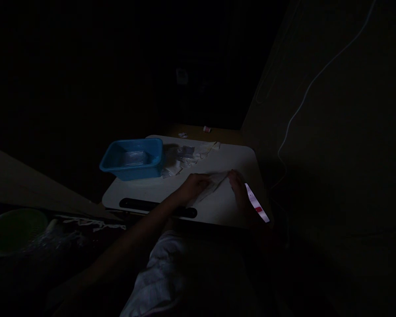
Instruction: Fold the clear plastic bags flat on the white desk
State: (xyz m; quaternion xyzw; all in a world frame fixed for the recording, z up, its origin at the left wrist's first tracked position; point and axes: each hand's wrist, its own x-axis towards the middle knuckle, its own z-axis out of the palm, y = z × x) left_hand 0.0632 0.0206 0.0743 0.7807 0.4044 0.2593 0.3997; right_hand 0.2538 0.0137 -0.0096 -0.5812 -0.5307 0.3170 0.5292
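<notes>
In the dim light my left hand [197, 184] is closed on the near-left side of a thin, pale, see-through sheet [217, 179]. It looks like a small plastic bag, though its exact kind is too dark to tell. At the sheet's right end, the fingers of my right hand [236, 181] are bent together on its edge. Both hands are low over a white tabletop [218, 213]. Beside my right wrist lies a bright, lit screen [256, 203] with a red patch, partly covered by the arm.
A blue plastic basin [138, 172] holding clear plastic packets [133, 158] stands on the table's left. Crumpled wrappers or scraps [186, 155] lie right of it. A black slot [135, 204] runs along the near edge. A white cable [305, 94] hangs at right; a green tub [18, 229] sits lower left.
</notes>
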